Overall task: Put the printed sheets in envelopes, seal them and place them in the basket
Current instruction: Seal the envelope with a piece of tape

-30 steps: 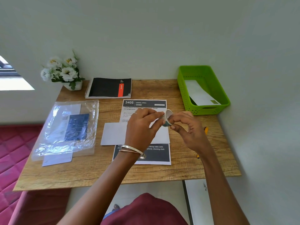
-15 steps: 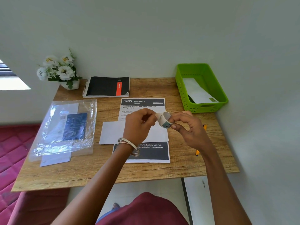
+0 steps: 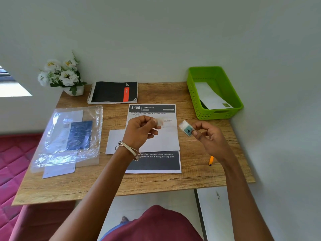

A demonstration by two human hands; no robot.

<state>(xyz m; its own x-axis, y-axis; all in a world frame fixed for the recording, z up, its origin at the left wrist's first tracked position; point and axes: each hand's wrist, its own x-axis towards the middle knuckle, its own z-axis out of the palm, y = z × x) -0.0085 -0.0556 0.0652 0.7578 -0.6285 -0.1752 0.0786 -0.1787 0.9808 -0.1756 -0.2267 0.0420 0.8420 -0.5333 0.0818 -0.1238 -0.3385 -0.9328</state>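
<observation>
Left hand [image 3: 140, 128] pinches a flimsy, sticky tape strip [image 3: 159, 121] by its end, right hand [image 3: 208, 136] grips the light roll [image 3: 187, 129], and the strip looks apt to curl

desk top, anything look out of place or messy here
Mostly tidy. One oddity: an orange pencil lies loose near the wooden table's right edge, partly hidden by the right hand's arm. The crumpled clear plastic bag of envelopes sits askew at left. Nothing is spilled or torn.
</observation>
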